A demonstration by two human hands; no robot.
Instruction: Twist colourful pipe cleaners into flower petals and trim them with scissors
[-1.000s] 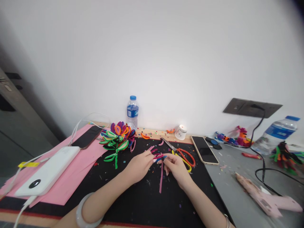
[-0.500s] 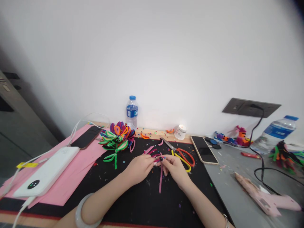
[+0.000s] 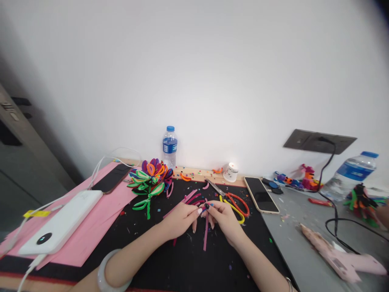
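Note:
Above the black mat [image 3: 194, 263], my left hand [image 3: 181, 219] and my right hand [image 3: 222, 217] meet at the fingertips, both pinched on pink fuzzy stems [image 3: 206, 233]. One stem hangs down between the hands, and more pink and magenta stems [image 3: 191, 196] fan out behind my left fingers. Exactly how the fingertips grip them is too small to tell. Just behind my right hand lie orange-handled scissors [image 3: 237, 200] and a bent yellow stem [image 3: 238, 215]. Left of the hands rests a bundle of colourful looped stems [image 3: 150, 178].
Pink sheets [image 3: 88, 227] with a white power bank [image 3: 63, 221] and dark phone [image 3: 112, 177] lie left. Along the wall stand a bottle [image 3: 169, 148] and paper cup [image 3: 230, 172]. At right are another phone [image 3: 261, 194], glue gun [image 3: 343, 255] and large bottle [image 3: 349, 176].
The view has tilted slightly. My left fingers have spread a little around the pinch, with the thumb closer to my right fingertips, and a stem end now shows below my left hand.

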